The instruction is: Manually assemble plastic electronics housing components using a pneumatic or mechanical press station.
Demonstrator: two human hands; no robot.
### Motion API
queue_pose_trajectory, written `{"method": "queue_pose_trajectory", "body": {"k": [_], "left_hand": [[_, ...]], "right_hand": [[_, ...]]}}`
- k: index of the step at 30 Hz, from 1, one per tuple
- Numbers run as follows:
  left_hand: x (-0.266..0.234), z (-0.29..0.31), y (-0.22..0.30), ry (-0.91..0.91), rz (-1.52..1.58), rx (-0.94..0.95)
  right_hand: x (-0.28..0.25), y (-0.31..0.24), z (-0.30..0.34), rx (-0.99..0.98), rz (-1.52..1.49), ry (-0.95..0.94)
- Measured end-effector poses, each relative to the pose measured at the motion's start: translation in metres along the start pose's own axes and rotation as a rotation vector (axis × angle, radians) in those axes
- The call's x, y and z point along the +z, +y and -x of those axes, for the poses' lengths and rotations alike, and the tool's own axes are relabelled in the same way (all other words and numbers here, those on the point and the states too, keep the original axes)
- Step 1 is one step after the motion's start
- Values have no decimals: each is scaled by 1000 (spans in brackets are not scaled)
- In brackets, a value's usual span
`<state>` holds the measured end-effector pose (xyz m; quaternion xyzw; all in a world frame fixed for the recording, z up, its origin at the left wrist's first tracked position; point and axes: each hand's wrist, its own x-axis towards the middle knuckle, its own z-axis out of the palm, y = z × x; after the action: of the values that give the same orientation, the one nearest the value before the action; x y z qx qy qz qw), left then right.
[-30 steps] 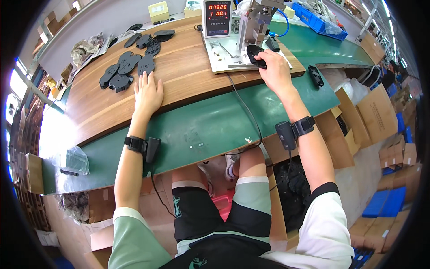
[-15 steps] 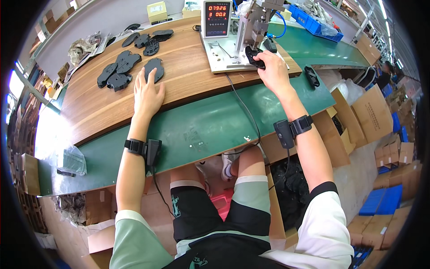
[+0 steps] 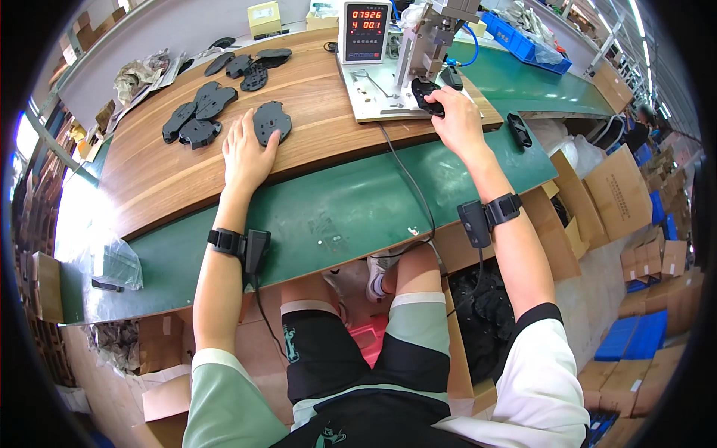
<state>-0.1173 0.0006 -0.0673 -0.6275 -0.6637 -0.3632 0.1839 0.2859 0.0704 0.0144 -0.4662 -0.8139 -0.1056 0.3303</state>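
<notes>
Black and small, the curved part (image 3: 423, 94) sits on the pale base plate (image 3: 373, 110) of a metal press (image 3: 429, 51), just under its lower end; whether the press touches it cannot be made out. The right hand (image 3: 458, 113) reaches it from four o'clock, thumb and index finger pinching its near edge, so the part lies at ten o'clock from the knuckles, right at the fingertips. The left hand (image 3: 249, 155) rests palm down on a wooden board (image 3: 321, 131), its thumb spread well away from the other fingers, which lie close to one another. A flat black piece (image 3: 272, 121) lies at one o'clock from that hand, in the gap between thumb and index finger; the thumb tip overlaps its lower edge, though any pressure cannot be judged. More dark pieces (image 3: 210, 101) cluster at ten o'clock from the left hand, and another group (image 3: 255, 77) sits farther off at twelve. A display box (image 3: 364, 31) with red digits stands between ten and eleven o'clock from the pinched part. On the green desk (image 3: 336, 209) beneath the board, a long dark piece (image 3: 520, 131) lies between three and four o'clock from the right hand, while a cable (image 3: 410, 175) curves down at seven.
</notes>
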Motion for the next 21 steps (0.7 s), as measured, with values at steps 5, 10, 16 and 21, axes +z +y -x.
{"method": "queue_pose_trajectory", "body": {"k": [5,10,16,21], "left_hand": [[-22,-13,13,-254,382,-140],[-44,-14,35,27,554,-75],[-40,-11,31,38,365,56],[-44,-10,38,-79,487,-44]], "right_hand": [[-2,5,2,8,7,1],[-2,6,2,0,17,2],[0,4,1,10,19,-14],[2,0,4,36,7,3]]}}
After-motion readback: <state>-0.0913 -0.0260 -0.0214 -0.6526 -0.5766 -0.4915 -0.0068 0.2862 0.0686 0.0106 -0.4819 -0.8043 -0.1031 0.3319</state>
